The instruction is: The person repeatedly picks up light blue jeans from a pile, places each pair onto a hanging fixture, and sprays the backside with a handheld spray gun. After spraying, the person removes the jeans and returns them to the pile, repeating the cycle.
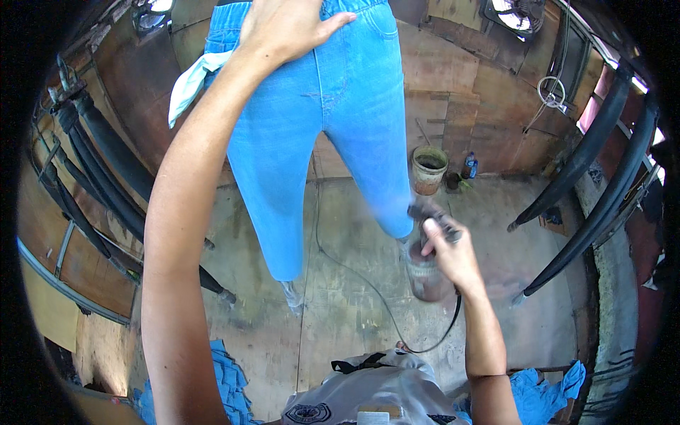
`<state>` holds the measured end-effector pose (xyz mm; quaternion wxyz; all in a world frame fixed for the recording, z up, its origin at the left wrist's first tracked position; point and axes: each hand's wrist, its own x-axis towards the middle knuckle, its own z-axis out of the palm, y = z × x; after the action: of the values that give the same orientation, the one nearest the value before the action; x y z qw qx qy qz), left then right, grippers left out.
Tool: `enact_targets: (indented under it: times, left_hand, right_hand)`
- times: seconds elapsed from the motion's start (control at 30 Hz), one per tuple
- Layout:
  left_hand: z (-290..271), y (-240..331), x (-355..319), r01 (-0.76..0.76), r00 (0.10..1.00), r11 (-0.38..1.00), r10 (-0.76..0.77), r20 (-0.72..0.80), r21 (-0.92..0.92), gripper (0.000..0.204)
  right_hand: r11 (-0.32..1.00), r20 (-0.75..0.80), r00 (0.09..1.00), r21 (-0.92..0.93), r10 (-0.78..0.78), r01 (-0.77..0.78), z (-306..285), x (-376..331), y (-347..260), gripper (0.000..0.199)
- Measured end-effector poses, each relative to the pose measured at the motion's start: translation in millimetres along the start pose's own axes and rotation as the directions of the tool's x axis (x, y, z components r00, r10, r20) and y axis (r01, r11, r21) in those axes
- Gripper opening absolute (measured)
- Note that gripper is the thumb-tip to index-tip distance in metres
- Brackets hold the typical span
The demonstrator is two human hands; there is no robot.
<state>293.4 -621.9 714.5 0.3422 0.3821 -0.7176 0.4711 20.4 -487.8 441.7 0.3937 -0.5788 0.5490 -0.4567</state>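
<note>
A pair of bright blue jeans [312, 127] hangs upright on a form in front of me, legs pointing down. My left hand [287, 25] lies flat on the waist area at the top of the picture, fingers spread. My right hand [443, 244] grips a spray gun [428, 265] with a dark cup under it, held beside the lower end of the right leg. A black hose [368, 290] runs from the gun across the floor. A pale cloth [188, 81] hangs from the left side of the waist.
A worn bucket [428, 168] and small bottles [469, 166] stand at the back wall. Black padded bars [595, 205] lean at right and left. Blue garments [542, 389] lie piled at lower right and lower left. Wooden walls surround the floor.
</note>
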Motion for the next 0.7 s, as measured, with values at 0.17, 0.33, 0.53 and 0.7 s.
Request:
enact_targets:
  times: [0.17,0.33,0.53,0.7]
  left_hand:
    - [1.8,-8.5,-4.3,-0.017,0.998,0.994,0.009,-0.068,-0.111,0.046]
    - [5.3,-14.5,-5.6,0.004,1.0,0.987,-0.009,-0.028,-0.163,0.044]
    - [13.1,-19.6,-4.2,-0.002,0.999,0.977,-0.005,-0.033,-0.212,0.042]
    - [21.2,-5.9,-5.5,0.053,0.997,0.995,-0.058,-0.06,-0.086,0.043]
  right_hand:
    - [0.856,-0.232,0.869,0.187,-0.438,0.482,-28.0,-21.8,-56.0,0.056]
    - [0.907,-0.19,0.917,0.174,-0.351,0.383,-46.3,-20.2,-45.9,0.053]
    - [0.994,0.017,0.995,-0.037,0.1,-0.1,-12.0,-15.4,56.0,0.047]
    - [0.93,0.083,0.963,-0.295,0.256,-0.221,10.4,-32.9,77.7,0.056]
